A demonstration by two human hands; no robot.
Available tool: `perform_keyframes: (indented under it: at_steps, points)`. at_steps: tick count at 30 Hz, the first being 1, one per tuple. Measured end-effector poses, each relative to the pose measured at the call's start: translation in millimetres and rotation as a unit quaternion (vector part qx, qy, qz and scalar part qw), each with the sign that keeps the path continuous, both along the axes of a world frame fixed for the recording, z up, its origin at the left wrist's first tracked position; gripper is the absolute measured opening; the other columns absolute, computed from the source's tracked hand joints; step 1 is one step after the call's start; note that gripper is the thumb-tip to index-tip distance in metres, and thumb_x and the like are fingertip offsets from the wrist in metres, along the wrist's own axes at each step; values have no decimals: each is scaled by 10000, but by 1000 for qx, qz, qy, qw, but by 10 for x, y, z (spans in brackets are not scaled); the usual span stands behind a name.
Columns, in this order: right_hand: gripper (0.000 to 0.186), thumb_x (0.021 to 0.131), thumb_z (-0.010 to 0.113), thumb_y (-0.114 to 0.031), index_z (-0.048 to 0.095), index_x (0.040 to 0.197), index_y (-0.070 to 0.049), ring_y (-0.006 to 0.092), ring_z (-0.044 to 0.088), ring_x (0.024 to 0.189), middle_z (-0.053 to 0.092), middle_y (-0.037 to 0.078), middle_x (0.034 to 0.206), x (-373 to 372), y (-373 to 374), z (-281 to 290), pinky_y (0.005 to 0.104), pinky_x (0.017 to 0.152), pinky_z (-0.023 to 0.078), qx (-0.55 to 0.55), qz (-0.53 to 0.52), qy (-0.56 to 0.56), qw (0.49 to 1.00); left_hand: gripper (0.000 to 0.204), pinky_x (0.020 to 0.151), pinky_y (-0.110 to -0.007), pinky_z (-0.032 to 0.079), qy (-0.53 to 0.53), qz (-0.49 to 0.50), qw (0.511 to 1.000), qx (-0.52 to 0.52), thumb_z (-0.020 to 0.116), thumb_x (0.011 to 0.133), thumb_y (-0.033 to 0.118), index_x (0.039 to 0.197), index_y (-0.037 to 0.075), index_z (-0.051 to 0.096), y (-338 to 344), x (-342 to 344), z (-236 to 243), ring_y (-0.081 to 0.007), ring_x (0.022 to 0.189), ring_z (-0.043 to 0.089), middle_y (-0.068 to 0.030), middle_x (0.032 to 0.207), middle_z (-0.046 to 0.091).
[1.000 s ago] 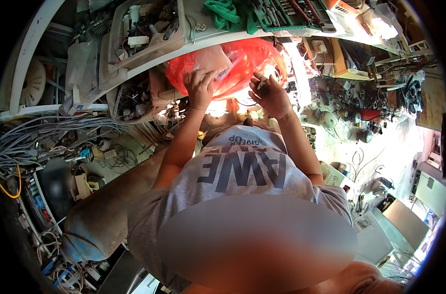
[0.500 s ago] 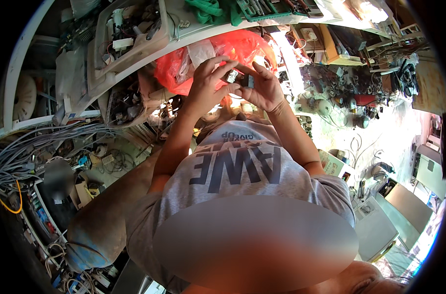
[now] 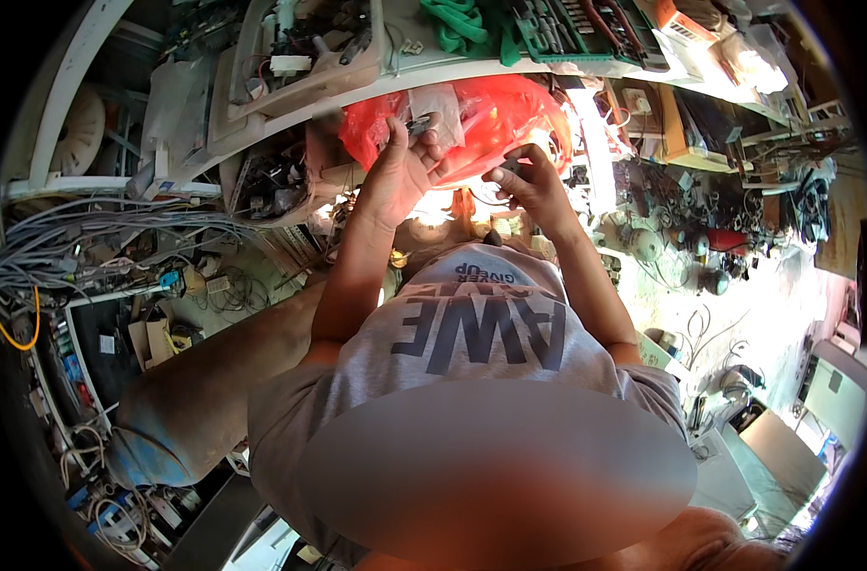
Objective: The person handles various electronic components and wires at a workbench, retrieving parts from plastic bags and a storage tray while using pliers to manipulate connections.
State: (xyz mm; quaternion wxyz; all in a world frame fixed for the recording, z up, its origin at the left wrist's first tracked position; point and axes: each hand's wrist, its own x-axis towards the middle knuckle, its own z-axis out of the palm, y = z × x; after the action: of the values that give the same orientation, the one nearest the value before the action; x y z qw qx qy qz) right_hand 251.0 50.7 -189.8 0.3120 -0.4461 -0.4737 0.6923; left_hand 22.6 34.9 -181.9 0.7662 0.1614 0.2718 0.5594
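My left hand (image 3: pixel 402 176) is raised, palm turned up, near a red plastic bag (image 3: pixel 500 119). Between its thumb and curled fingers sits a small dark and silvery part (image 3: pixel 418 125), whose kind is too small to tell. To its right, my right hand (image 3: pixel 536 190) has its fingers bent in a pinch. Something small and dark (image 3: pixel 515 169) shows between these fingers, mostly hidden by them. A gap separates the two hands, and both are in front of the workbench edge.
On the bench (image 3: pixel 405 74) stand a clear plastic bin (image 3: pixel 236 100) of mixed parts, a green cloth (image 3: pixel 457 27) and a green tool tray (image 3: pixel 571 57). Grey cables (image 3: pixel 119 233) bunch up at the left. Scattered parts and wires cover the floor at right.
My hands were close together with small parts between them; now they are apart, the left tilted palm up and the right lower. The whole view has shifted slightly.
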Motion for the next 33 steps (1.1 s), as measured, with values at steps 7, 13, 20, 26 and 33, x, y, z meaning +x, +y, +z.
perform_keyframes:
  at_steps: [7,13,20,26,33]
  points:
    - [463,924,614,-259,479,1319,-60,113,612,893,617,83,1126,247,24,422,240,796,506,-42,-22,249,967,607,855,-363,473,-242,-14,968,-61,578,790,621,1181,156,579,-62,-28,185,-94,789,520,72,804,543]
    - [381,912,592,-134,467,1252,-15,98,566,756,584,60,1004,944,176,1273,180,625,479,277,-155,563,763,628,874,-386,447,-277,7,959,-60,547,796,633,1250,199,571,-85,-51,267,-106,799,524,65,784,551]
    - [223,945,520,-329,509,1040,-128,111,483,587,585,33,866,853,-456,1266,283,556,414,659,-216,282,663,611,878,-380,417,-272,18,959,-72,543,799,630,1236,206,587,-72,-32,337,-111,814,532,61,792,564]
    - [258,962,461,-433,553,1094,-231,47,515,584,632,-103,979,1092,-361,1824,277,653,427,596,-274,428,622,602,875,-372,407,-280,33,957,-73,553,790,633,1218,213,600,-129,-82,307,-111,796,528,63,773,549]
    - [231,955,461,-254,505,1166,-171,86,512,670,570,-5,911,648,-261,1694,295,666,398,535,-228,402,707,636,807,-324,435,-187,31,976,-106,594,748,682,1036,115,624,-111,14,376,-102,757,524,52,741,539]
